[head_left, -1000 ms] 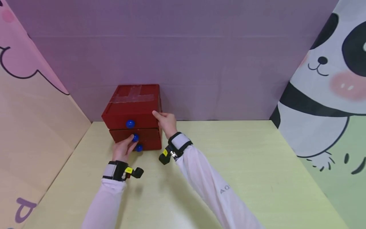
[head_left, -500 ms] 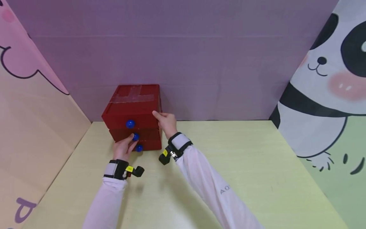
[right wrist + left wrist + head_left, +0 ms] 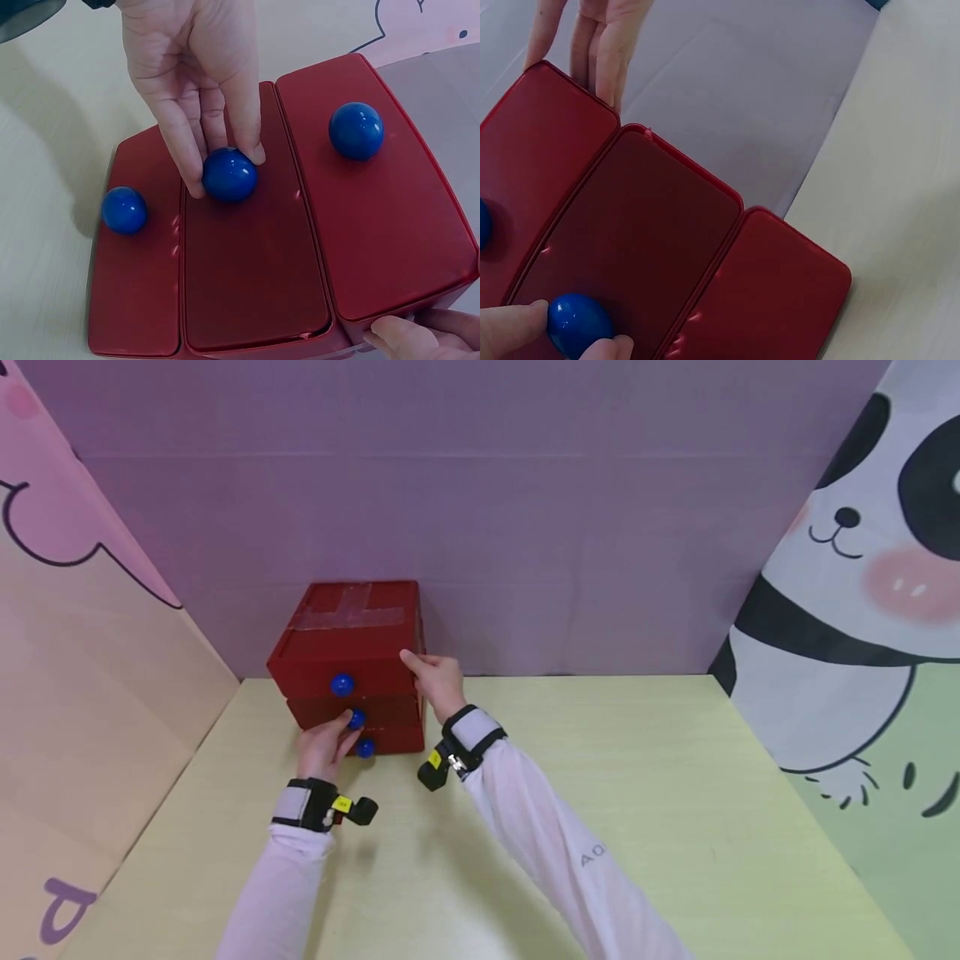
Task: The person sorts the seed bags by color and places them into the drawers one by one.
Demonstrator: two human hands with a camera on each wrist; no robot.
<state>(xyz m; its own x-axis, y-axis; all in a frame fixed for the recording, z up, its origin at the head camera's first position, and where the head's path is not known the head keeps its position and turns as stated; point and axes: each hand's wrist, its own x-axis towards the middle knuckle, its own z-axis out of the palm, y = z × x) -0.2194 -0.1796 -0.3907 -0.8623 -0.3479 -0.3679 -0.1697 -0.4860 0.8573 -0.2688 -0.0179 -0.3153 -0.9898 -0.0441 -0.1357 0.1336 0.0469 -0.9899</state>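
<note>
A red chest of drawers (image 3: 337, 647) with three drawers stands against the back wall. Each drawer bears a round blue knob. My left hand (image 3: 322, 750) pinches the middle knob (image 3: 229, 175) between thumb and fingers, as both wrist views show. The middle drawer front (image 3: 641, 217) sits between the top and bottom fronts. My right hand (image 3: 438, 681) grips the top right side of the chest, its thumb at the front corner. Above the left hand is the top knob (image 3: 342, 685); below it is the bottom knob (image 3: 365, 748).
Clear tape (image 3: 352, 610) crosses the top of the chest. The pale wooden table (image 3: 637, 793) extends to the front and right. A purple wall (image 3: 562, 527) rises behind, and printed panels stand at both sides.
My left hand and the middle knob have shifted very slightly upward in the head view since a second ago, then stayed still. The right hand keeps its hold on the chest.
</note>
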